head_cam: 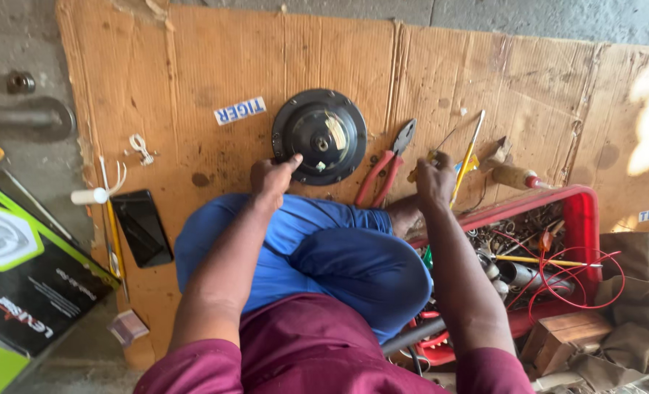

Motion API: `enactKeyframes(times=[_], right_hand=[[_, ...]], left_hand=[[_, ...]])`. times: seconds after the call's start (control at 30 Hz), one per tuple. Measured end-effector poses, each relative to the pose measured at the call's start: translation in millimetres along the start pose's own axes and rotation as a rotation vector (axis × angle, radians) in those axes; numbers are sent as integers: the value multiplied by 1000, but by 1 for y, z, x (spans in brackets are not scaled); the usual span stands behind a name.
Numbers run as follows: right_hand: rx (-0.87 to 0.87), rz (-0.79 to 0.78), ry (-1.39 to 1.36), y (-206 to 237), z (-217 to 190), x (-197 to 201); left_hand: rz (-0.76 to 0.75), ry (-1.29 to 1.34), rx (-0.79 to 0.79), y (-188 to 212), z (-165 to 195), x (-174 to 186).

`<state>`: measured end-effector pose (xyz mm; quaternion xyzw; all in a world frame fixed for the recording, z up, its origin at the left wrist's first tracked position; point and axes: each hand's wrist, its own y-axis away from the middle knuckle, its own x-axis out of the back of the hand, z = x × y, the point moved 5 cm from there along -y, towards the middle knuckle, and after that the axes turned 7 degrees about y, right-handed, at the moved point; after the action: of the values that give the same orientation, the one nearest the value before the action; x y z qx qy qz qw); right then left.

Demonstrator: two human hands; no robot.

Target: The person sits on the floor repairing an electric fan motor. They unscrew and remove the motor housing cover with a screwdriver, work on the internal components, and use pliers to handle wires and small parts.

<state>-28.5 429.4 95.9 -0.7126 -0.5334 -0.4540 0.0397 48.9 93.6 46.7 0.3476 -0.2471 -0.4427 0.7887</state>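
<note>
A round black motor housing [320,136] lies on the brown cardboard sheet [215,66]. My left hand [271,180] rests at its lower left rim, index finger touching the edge. My right hand [434,180] is closed around a small tool with a yellow part [432,156], just right of red-handled pliers [384,170]. A thin screwdriver with a yellow handle [469,155] lies beside that hand. My knees in blue trousers [317,252] sit below both hands.
A red tray [581,219] at the right holds wire coils, metal parts and screws. A black phone [141,227] and a white tube [91,195] lie at the left. A black and green box [25,273] sits at the far left. A wooden-handled tool [518,176] lies by the tray.
</note>
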Motion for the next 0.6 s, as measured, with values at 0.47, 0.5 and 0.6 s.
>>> enactKeyframes(times=[0.47, 0.5, 0.6], right_hand=[[31, -511, -337, 66, -7, -18], [28, -499, -290, 67, -5, -22], [24, -509, -277, 73, -5, -32]], left_hand=[[90, -152, -266, 20, 31, -13], [71, -136, -260, 19, 33, -13], [30, -44, -361, 12, 46, -11]])
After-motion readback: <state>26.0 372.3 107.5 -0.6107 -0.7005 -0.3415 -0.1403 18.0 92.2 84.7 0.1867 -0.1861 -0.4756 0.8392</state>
